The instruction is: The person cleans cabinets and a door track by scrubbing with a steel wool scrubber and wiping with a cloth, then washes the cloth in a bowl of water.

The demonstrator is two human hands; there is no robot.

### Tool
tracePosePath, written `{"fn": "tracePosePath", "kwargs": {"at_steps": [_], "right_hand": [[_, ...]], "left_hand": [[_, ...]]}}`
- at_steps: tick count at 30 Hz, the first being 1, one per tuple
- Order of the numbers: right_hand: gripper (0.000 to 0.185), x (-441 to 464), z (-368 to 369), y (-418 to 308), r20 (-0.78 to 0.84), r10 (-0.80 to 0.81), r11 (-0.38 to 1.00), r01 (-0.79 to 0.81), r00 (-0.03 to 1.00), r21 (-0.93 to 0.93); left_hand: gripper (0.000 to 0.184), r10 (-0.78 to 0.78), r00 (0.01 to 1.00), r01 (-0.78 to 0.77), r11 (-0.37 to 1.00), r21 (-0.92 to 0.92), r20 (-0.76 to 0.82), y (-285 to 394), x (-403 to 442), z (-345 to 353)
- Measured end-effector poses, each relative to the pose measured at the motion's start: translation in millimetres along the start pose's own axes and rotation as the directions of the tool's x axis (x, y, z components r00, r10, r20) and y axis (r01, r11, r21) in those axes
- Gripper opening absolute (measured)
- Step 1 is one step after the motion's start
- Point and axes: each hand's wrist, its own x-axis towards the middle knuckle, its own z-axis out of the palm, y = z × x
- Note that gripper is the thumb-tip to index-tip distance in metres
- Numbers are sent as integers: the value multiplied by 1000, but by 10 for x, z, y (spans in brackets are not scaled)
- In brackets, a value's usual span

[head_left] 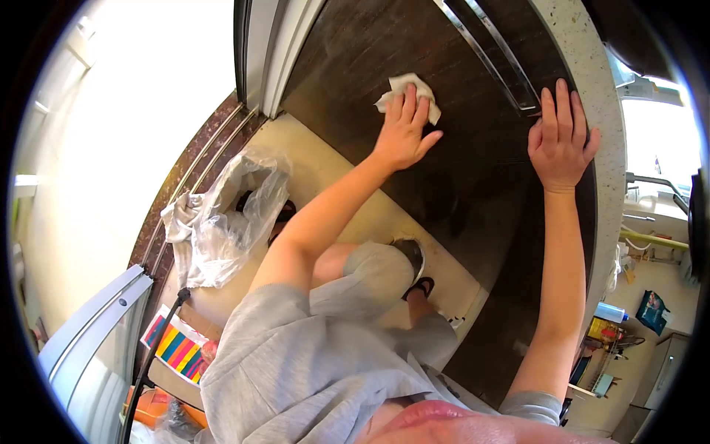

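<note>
A crumpled white cloth lies against a dark wood-look cabinet front. My left hand presses it there, fingers over the cloth and thumb spread out to the side. Further right, my right hand rests with extended fingers at the top edge of the cabinet front, beside the pale speckled countertop. Nothing shows in that hand. The end of a long metal handle is close to its fingertips.
A clear plastic bag and light fabric lie left of my legs, near metal rails. A striped colourful bag is at lower left, beside a white-framed panel. Shelves with kitchen items stand at far right.
</note>
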Motion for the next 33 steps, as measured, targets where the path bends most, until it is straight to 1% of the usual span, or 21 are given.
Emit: {"fn": "tracePosePath", "kwargs": {"at_steps": [2, 3, 4, 6, 7, 8, 10, 13, 14, 15, 17, 18, 19, 21, 25, 26, 27, 29, 30, 31, 33], "right_hand": [[44, 21, 13, 18, -4, -7, 1000, 7, 1000, -4], [43, 27, 7, 7, -1, -8, 1000, 8, 1000, -10], [43, 16, -5, 1, 6, -7, 1000, 7, 1000, -15], [42, -1, 2, -1, 14, -5, 999, 5, 1000, -34], [42, 2, 6, -2, 12, -3, 999, 4, 1000, -38], [42, 6, 3, -5, 11, -5, 999, 5, 1000, -40], [41, 20, -5, -17, 5, -2, 999, 2, 1000, -44], [39, 22, -2, -18, -7, 3, 999, -3, 1000, -37], [39, 23, 5, -15, -15, 2, 1000, -2, 1000, -30], [38, 23, 14, -15, -22, 3, 1000, -3, 1000, -27], [38, 16, 27, -17, -36, 6, 1000, -7, 999, -17], [38, 22, 42, -15, -46, 8, 1000, -9, 999, -14], [38, 24, 51, -13, -53, 8, 1000, -8, 999, -9], [39, 11, 44, -9, -31, 9, 1000, -9, 999, -11], [41, -14, 67, 13, -8, 0, 1000, 0, 1000, -13], [41, -25, 69, 13, -4, 2, 1000, -2, 1000, -18], [40, -31, 70, 9, -3, 6, 1000, -6, 1000, -26], [39, 6, 41, -30, -7, 5, 999, -5, 1000, -47], [39, 19, 33, -42, -9, 11, 999, -11, 1000, -42], [38, 29, 33, -45, -11, 14, 999, -15, 1000, -34], [37, 42, 16, -65, -8, 11, 999, -12, 1000, -34]], "left_hand": [[69, 133, 987, -148, 975, 168, 94, -241, 113, -234], [68, 221, 975, -214, 943, 253, 0, -408, 230, -324], [70, 154, 988, -142, 960, 242, -31, -478, 434, -510], [73, 141, 936, -70, 972, 224, -322, -507, 960, -898], [76, 166, 912, -79, 969, 235, -375, -488, 1207, -1109], [71, 228, 884, -89, 939, 333, -408, -255, 1368, -1358], [73, 227, 821, -117, 965, 234, -524, -86, 1498, -1277], [73, 168, 855, -162, 985, 56, -490, 176, 1250, -878], [82, 92, 863, -66, 995, 70, -496, 143, 1071, -482], [87, 113, 882, -85, 993, 82, -457, 215, 876, -227], [89, 73, 956, -80, 997, -15, -284, 453, 419, 253], [84, 104, 967, -119, 991, -52, -234, 578, 222, 483], [74, 97, 991, -101, 994, -46, -89, 716, 30, 665], [54, 258, 951, -248, 966, 76, -171, 825, -296, 982], [49, 286, 957, -286, 958, -3, -44, 641, -284, 731], [52, 131, 991, -130, 989, -71, 9, 576, -235, 541], [57, 12, 991, -20, 998, -60, -135, 433, -231, 522], [66, -204, 906, 183, 979, -92, -372, 86, -80, 424], [69, -298, 837, 271, 954, -127, -458, -106, 47, 312], [70, -438, 749, 357, 899, -255, -497, -355, 154, 247], [70, -712, 531, 469, 699, -540, -460, -706, 296, -23]]}}
